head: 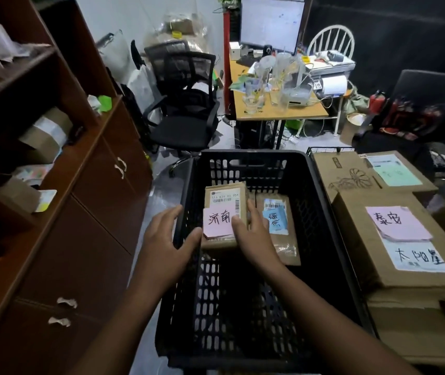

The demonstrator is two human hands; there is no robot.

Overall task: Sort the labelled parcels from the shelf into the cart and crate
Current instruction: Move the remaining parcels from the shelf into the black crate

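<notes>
A black plastic crate (321, 239) stands in front of me. Over its floor is a small brown parcel with a pink handwritten label (220, 207). My right hand (253, 234) holds it, thumb on the pink label and fingers round its right edge. My left hand (167, 239) is at the crate's left rim with fingers straight, its thumb touching the parcel's lower left corner. A second brown parcel with a blue label (280, 226) lies in the crate to the right. The wooden shelf (61, 169) on my left holds a taped box (45, 136) and another small box (21, 194).
To the right, a wire cart (324, 150) carries a cardboard box with pink and white labels (362, 247) and another box behind it (351, 171). Beyond the crate stand a black office chair (186, 115) and a cluttered desk (278, 112).
</notes>
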